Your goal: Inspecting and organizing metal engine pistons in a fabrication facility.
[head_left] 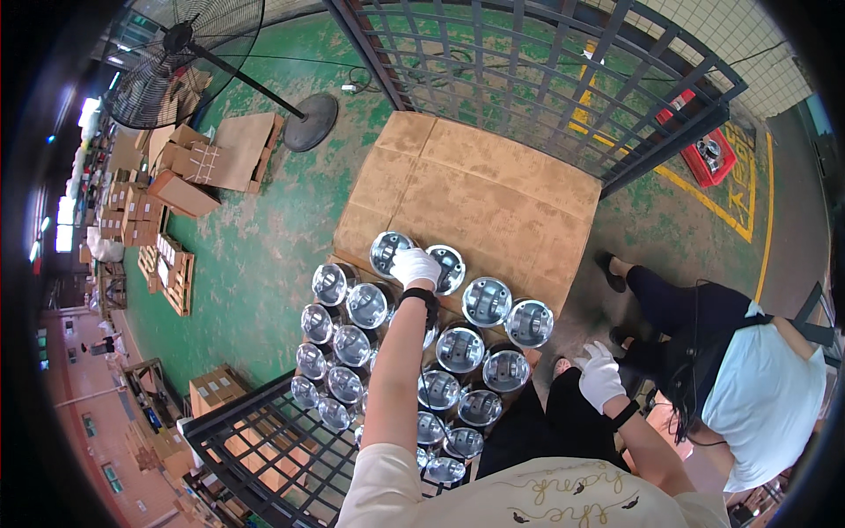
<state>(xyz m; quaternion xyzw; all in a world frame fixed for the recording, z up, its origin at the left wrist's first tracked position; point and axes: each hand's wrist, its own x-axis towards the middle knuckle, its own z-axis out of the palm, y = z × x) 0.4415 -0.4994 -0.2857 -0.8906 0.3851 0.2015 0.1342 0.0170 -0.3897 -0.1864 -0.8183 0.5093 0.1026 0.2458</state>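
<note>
Shiny metal pistons stand in rows on brown cardboard, their open undersides facing up. My left hand (415,267), in a white glove, reaches to the far row. Its fingers are closed at the rim of one piston (387,251), and another piston (447,269) stands close by on its right. Part of the grip is hidden by the hand itself. My right hand (601,377), also gloved in white, hovers over the floor right of the rows, fingers apart and holding nothing. Nearest to it among the pistons is the right end piston (530,324).
Brown cardboard (475,189) extends beyond the pistons. Dark metal grid panels (528,70) rise at the far side and near left. A co-worker (704,352) bends close on my right. Farther off are a standing fan (308,123), a red crate (709,160) and stacked boxes (136,216).
</note>
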